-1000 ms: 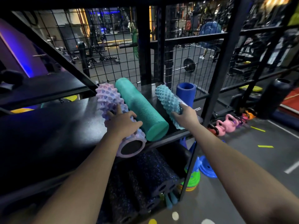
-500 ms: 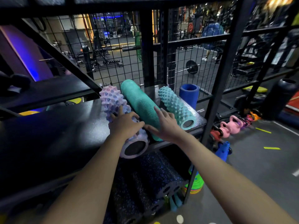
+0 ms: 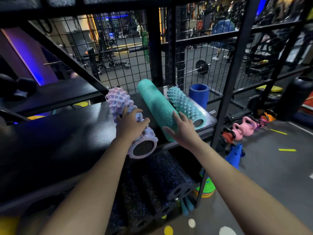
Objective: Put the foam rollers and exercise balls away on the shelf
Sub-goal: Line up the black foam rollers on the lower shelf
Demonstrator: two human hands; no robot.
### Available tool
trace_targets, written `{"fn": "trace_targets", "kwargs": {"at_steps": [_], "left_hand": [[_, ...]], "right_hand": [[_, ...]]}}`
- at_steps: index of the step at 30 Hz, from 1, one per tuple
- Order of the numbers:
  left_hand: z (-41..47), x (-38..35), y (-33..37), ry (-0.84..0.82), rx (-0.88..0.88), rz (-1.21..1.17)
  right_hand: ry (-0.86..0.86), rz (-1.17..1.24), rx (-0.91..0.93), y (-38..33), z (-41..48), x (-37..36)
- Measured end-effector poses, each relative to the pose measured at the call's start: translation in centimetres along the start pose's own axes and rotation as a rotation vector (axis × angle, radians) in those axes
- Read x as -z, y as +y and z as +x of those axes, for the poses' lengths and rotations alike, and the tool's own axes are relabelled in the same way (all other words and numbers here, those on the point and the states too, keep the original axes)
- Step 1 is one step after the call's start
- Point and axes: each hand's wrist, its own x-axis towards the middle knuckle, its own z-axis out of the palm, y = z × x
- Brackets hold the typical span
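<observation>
Now pink roller (image 3: 116, 99) underlies left fingers (image 3: 142, 122), teal roller (image 3: 152, 99) right fingers (image 3: 177, 117).

Dim, violet glow left, wide-angle warping

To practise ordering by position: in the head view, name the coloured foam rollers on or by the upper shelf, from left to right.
Pink-and-lilac spiked foam roller → smooth teal foam roller → teal spiked foam roller → short blue smooth foam roller, standing upright.
</observation>
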Motion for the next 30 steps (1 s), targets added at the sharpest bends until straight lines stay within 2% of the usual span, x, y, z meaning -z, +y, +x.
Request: {"fn": "trace_targets", "kwargs": {"at_steps": [3,4,8,12,14,19,23,27,30], "left_hand": [[-1.4,0.5,0.4,0.194,-0.048,0.056],[-1.9,0.7,0.4,0.177,-0.043,0.069],[-4.5,0.6,-1.5,-0.175,-0.016,0.071],[-5.2,1.4,-2.3,-0.232,-0.038,0.102],[-4.5,1.4,-1.5,-0.259,-0.111,0.120],[-1.8,0.2,1.0,-0.193,-0.390,0.287],[-0.7,-0.8,1.2,-0.183,-0.416,0.321],[-0.3,-1.7,-0.1,-0.102,-0.443,0.231],[-0.3,-1.5,-0.1,-0.112,-0.427,0.200]], "right_hand": [[-0.046,-0.036,0.059,-0.3,0.1,1.0],[-0.071,-0.034,0.073,-0.4,0.2,1.3],[-0.226,-0.057,0.161,-0.1,0.6,2.1],[-0.216,-0.103,0.197,0.7,1.2,2.8],[-0.197,-0.082,0.192,1.1,1.6,3.1],[-0.193,-0.062,0.177,1.7,1.8,3.2],[-0.173,-0.032,0.152,2.1,1.8,2.9],[-0.135,-0.028,0.143,1.7,1.9,2.2],[-0.133,-0.027,0.150,1.3,2.4,2.0]]}}
